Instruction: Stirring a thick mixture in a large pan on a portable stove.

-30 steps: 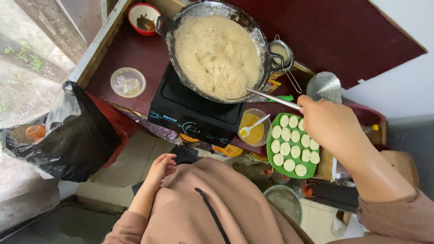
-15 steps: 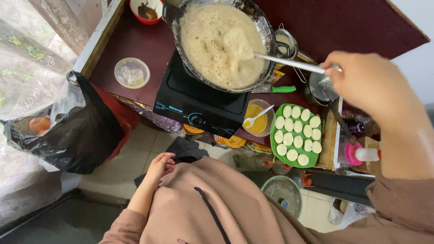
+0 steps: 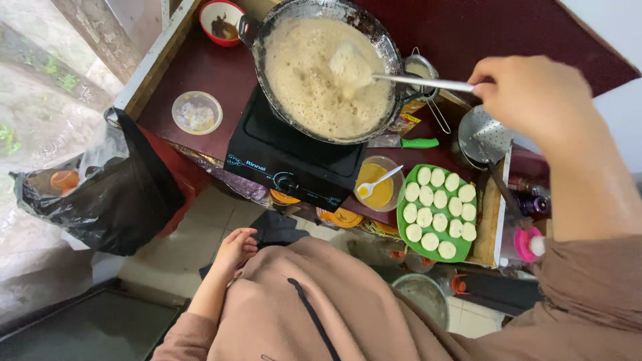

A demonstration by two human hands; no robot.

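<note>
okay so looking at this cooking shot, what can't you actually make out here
- Head view: the metal ladle has its bowl sunk in foam, so what it carries is hidden.
- The wok holds froth that covers whatever is frying.
- The right hand hides its own grip; fingers wrap the handle's end.
- The left hand rests by the clothing, its palm unseen.
- The black bag hides its contents.

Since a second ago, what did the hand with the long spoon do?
The right hand kept hold of the metal ladle and swung it from the wok's near rim into the middle of the foamy batter, where its bowl now sits lifted and coated. The left hand stayed resting by the person's body. The green plate of pale rounds and the yellow sauce bowl did not move.
</note>
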